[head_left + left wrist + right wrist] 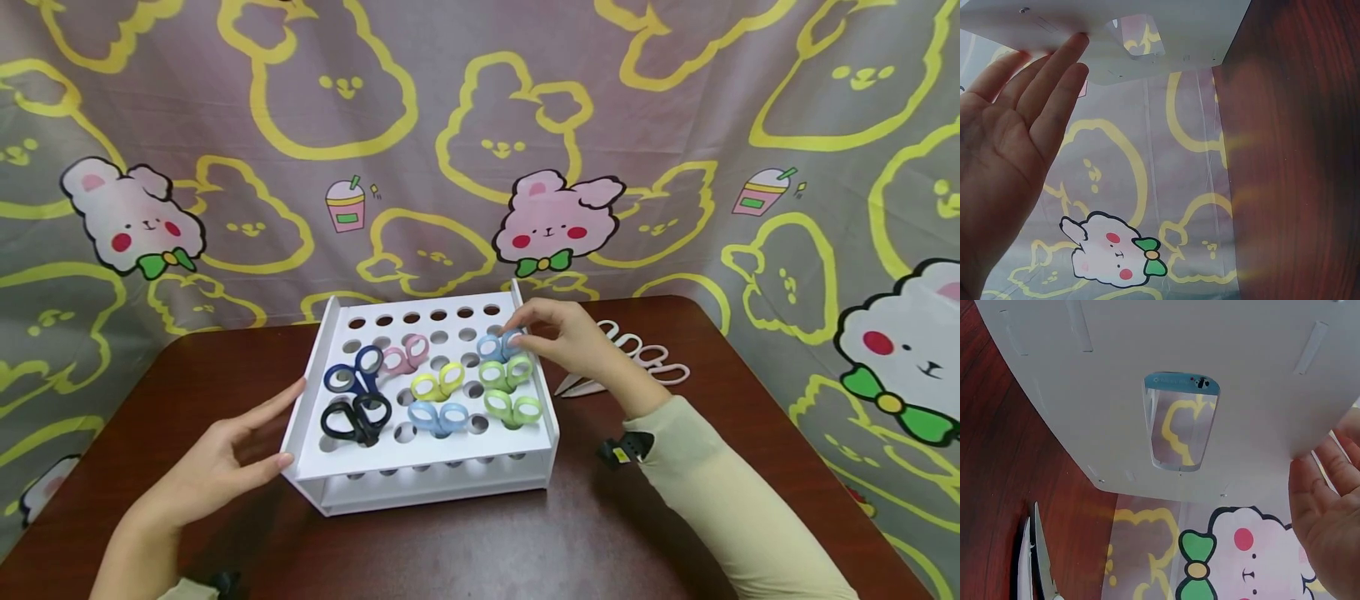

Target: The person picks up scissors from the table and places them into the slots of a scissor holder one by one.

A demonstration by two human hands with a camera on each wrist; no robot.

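A white rack (442,454) with rows of round holes stands on the table and holds several small scissors, handles up. At its back right corner, my right hand (570,337) pinches the handle of light blue scissors (489,348) between thumb and fingers. Their blades are hidden in the rack. My left hand (210,467) rests with extended fingers against the rack's left side panel (311,392); in the left wrist view its fingertips (1075,44) meet that panel. Nearby in the rack are green scissors (504,375), yellow scissors (437,385), pink scissors (405,357) and black scissors (356,421).
Several white-handled scissors (645,354) lie on the brown table (600,533) to the right of the rack, beyond my right forearm. Dark blue scissors (356,375) and another light blue pair (438,417) stand in the rack. A patterned curtain (427,125) hangs behind the table.
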